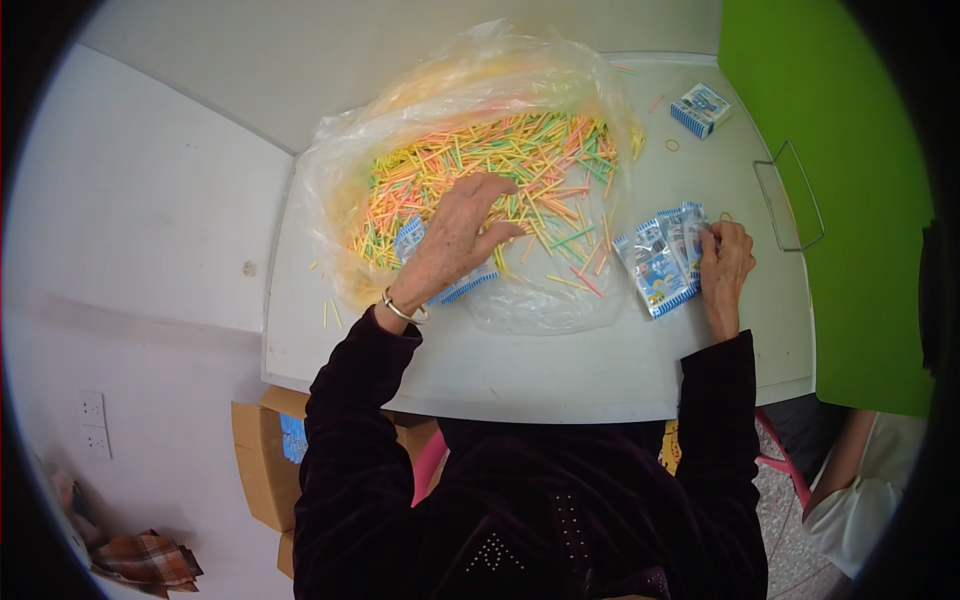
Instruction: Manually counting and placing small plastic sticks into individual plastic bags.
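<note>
A large clear plastic bag (545, 310) lies on its side with its mouth toward me. Thin pastel sticks (530, 150), yellow, pink and green, spill loose inside it. Over the near part of this heap reaches my left hand (462, 228), thumb and fingers apart, with nothing visible between them. Under that hand and wrist lies a blue-and-white packet (465, 287), partly covered. To the right, several overlapping flat blue-and-white packets (655, 268) rest on the table. My right hand (727, 265) has its fingers curled onto the right edge of these packets.
A small stack of similar packets (701, 108) sits at the far right, near a rubber band (672, 145). A wire stand (790, 195) leans by the green panel (850, 200). Below the table's left edge is an open cardboard box (262, 470). Another person's arm (842, 460) shows at lower right.
</note>
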